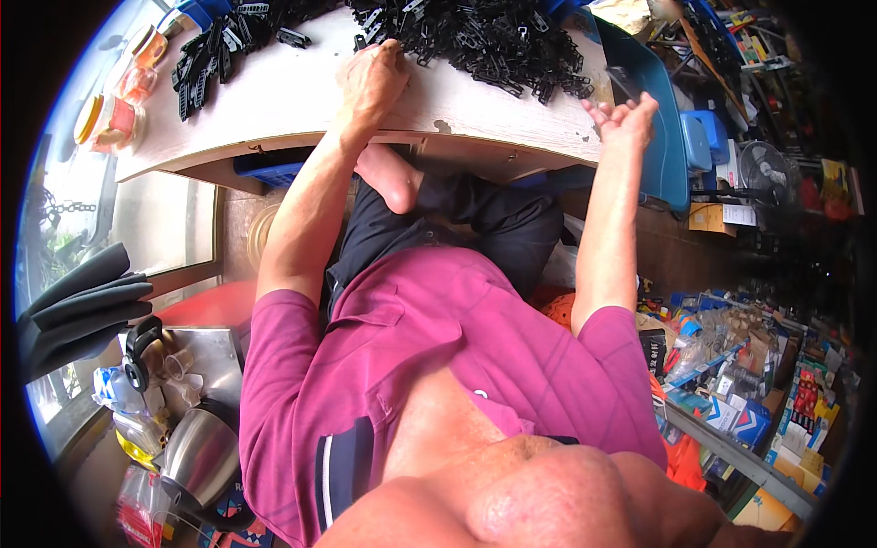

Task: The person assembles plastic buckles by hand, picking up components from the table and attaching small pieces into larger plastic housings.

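Black plastic clips heap on the far desk, where I see my left hand curled knuckles-up, its grip hidden, while my right hand lifts palm-up, grip spread, fingertips blurred.

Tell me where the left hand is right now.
In the head view, the left hand rests on the pale table, upper centre-left, fingertips at the near edge of the pile of black plastic parts.
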Demonstrator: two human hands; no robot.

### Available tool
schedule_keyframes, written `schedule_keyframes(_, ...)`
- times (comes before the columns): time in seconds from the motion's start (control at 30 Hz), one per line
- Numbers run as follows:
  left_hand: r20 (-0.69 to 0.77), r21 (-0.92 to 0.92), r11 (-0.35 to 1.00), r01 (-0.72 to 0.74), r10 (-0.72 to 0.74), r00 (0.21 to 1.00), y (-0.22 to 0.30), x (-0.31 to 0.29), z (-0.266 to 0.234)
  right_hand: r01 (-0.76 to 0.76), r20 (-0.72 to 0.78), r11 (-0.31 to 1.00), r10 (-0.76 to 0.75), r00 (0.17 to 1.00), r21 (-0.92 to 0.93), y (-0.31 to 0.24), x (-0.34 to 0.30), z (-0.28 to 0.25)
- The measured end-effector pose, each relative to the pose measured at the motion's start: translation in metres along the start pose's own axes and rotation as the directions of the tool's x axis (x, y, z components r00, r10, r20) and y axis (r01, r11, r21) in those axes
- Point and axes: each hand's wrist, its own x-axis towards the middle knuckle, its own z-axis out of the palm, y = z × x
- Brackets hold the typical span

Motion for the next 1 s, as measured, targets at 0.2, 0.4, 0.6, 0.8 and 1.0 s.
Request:
schedule_keyframes(0.2, 0.112, -0.383, 0.907, 0.173, -0.141, 0.984, -0.006, 0.003, 0.000, 0.035, 0.095, 0.995, -0.026, 0.995, -0.089, 0.004, 0.010, -0.017)
schedule_keyframes(0.4, 0.563, -0.706, 0.343, 0.619, -0.258, 0.785, 0.016, -0.003, -0.017, -0.090, 0.467, 0.950, 0.227, 0.854, -0.297, 0.061, -0.056, 0.013)
schedule_keyframes(0.6, 0.730, -0.677, -0.157, 0.719, -0.019, 0.683, 0.048, -0.022, -0.020, -0.141, 0.683, 0.901, 0.406, 0.607, -0.410, 0.089, -0.104, 0.036)
schedule_keyframes(0.8, 0.730, -0.679, 0.089, 0.729, -0.022, 0.683, 0.068, -0.031, -0.027, -0.072, 0.712, 0.946, 0.288, 0.640, -0.317, 0.111, -0.109, 0.032)
schedule_keyframes(1.0, 0.537, -0.827, 0.225, 0.515, 0.044, 0.842, 0.058, -0.035, -0.025, -0.030, 0.740, 0.932, 0.306, 0.599, -0.361, 0.113, -0.105, 0.031)
